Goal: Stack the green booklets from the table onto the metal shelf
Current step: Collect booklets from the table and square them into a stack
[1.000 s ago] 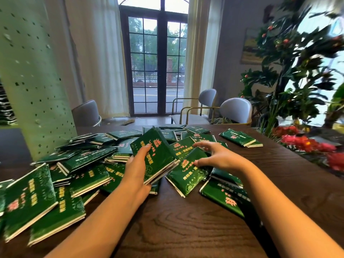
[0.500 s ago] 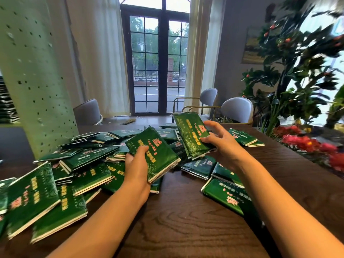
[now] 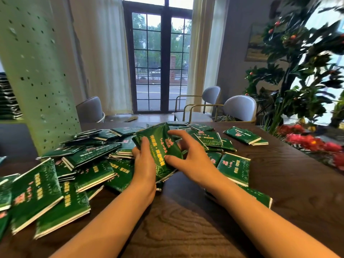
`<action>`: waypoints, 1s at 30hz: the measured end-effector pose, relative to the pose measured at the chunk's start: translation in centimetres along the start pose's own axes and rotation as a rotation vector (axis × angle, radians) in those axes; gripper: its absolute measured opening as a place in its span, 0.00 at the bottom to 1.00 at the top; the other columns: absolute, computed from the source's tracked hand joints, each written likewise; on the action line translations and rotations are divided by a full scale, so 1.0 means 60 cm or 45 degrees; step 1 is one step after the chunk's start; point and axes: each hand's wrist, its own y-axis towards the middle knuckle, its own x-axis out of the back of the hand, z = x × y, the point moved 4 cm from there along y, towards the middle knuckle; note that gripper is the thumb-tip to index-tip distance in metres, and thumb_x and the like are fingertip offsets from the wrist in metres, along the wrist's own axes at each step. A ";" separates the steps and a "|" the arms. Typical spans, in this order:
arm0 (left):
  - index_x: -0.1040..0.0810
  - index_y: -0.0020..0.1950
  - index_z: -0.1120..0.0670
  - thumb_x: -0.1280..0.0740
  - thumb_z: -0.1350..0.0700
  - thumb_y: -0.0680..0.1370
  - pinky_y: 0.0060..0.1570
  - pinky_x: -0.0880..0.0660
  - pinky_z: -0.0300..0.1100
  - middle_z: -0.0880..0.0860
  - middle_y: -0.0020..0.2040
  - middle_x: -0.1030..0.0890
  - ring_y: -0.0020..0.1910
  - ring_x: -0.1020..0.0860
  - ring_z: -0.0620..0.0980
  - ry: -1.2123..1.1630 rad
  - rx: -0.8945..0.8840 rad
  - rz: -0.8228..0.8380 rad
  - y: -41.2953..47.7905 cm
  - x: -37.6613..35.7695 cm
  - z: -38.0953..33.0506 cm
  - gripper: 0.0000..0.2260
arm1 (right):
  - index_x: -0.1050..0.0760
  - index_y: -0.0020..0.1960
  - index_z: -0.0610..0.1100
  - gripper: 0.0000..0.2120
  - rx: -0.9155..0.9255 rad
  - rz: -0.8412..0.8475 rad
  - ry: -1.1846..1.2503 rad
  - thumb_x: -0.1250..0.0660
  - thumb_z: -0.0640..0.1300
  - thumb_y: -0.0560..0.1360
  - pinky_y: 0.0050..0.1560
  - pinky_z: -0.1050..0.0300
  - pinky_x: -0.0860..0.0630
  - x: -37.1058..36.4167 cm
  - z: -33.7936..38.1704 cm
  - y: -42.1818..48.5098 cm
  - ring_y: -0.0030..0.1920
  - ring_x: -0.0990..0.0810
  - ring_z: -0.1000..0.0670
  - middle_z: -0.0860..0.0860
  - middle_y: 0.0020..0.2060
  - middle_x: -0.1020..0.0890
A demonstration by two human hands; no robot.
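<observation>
Booklets (image 3: 93,155) are thin rectangles w/ glossy dark-green covers, gold and pink print, and white page edges along the sides. They lie loose and overlapping on the table (image 3: 186,229), dark brown wood w/ strong wavy grain. My L hand (image 3: 144,164) grips a small bundle (image 3: 158,146) of them at its left edge, thumb up along the front cover; the bundle is tilted up off the table, its top bowed a bit. My R hand (image 3: 195,159) is on the same bundle from the right: thumb pressed on the cover, fingers arched and spread over the top right edge. So the bundle sits btwn both hands, just above the near edge of the heap. The other booklets fan out left, behind and right of my hands; one lies just right of my R wrist, another partly under my R forearm. Far left stands a pale-green panel (image 3: 37,71), matte, punched w/ small holes. Counts: 2 hands; 1 bundle (more than 1 booklet in it, can't count exactly); loose booklets in the dozens, too overlapped for an exact no.; a pair (image 3: 243,135) lying apart at far right; 3 grey padded chairs (image 3: 240,108) beyond the table; 1 leafy plant (image 3: 297,71) w/ small red fruit; red flowers (image 3: 312,142) below it.
</observation>
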 end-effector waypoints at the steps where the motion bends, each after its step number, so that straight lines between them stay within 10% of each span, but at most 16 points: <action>1: 0.35 0.67 0.52 0.39 0.47 0.80 0.60 0.26 0.60 0.59 0.58 0.21 0.57 0.21 0.59 0.047 -0.022 0.015 0.000 0.001 -0.001 0.18 | 0.29 0.63 0.51 0.25 0.032 0.024 -0.064 0.28 0.39 0.69 0.41 0.58 0.26 -0.001 0.003 -0.001 0.34 0.26 0.59 0.53 0.35 0.23; 8: 0.30 0.63 0.54 0.34 0.55 0.79 0.56 0.23 0.57 0.58 0.57 0.19 0.53 0.19 0.58 0.117 0.007 0.047 -0.013 -0.003 -0.004 0.14 | 0.25 0.62 0.44 0.13 0.136 -0.111 -0.361 0.37 0.45 0.79 0.43 0.70 0.33 0.036 -0.002 0.014 0.41 0.29 0.61 0.54 0.44 0.24; 12: 0.34 0.65 0.53 0.36 0.53 0.80 0.51 0.28 0.43 0.52 0.53 0.22 0.45 0.23 0.47 0.090 0.001 0.066 -0.014 -0.003 -0.008 0.16 | 0.27 0.63 0.45 0.14 -0.062 -0.169 -0.609 0.38 0.46 0.78 0.54 0.56 0.32 0.077 -0.070 0.030 0.54 0.27 0.49 0.48 0.52 0.23; 18: 0.31 0.56 0.51 0.34 0.53 0.78 0.59 0.25 0.57 0.56 0.57 0.21 0.55 0.21 0.57 0.053 -0.055 -0.117 -0.007 0.013 -0.018 0.09 | 0.45 0.76 0.51 0.30 -0.429 0.102 -0.677 0.38 0.52 0.77 0.69 0.42 0.36 0.073 -0.168 0.031 0.70 0.35 0.42 0.43 0.72 0.36; 30: 0.32 0.60 0.53 0.34 0.53 0.78 0.57 0.24 0.58 0.59 0.57 0.21 0.54 0.21 0.59 0.029 -0.043 -0.173 -0.001 0.019 -0.018 0.13 | 0.27 0.52 0.48 0.08 -0.320 -0.259 0.034 0.32 0.40 0.75 0.56 0.50 0.25 0.094 -0.137 0.035 0.57 0.25 0.47 0.51 0.54 0.25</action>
